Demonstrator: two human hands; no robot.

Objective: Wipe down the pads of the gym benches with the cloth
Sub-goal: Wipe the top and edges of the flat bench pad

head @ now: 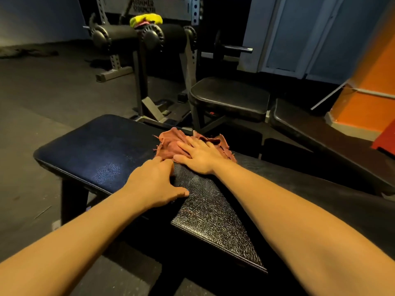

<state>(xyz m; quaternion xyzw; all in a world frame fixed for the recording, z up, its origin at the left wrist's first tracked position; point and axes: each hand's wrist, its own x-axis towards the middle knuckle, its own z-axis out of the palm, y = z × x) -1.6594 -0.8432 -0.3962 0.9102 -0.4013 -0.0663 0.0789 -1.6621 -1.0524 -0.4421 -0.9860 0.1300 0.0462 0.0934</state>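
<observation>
Though one cloth, two hands

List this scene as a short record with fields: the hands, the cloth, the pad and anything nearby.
pad: dark, glossy
cloth: reddish, crumpled, lying on the pad
right hand: flat on the cloth
left hand: rests on the pad, fingertips at the cloth's edge
second bench: behind, to the right
yellow cloth: on the foam rollers
</observation>
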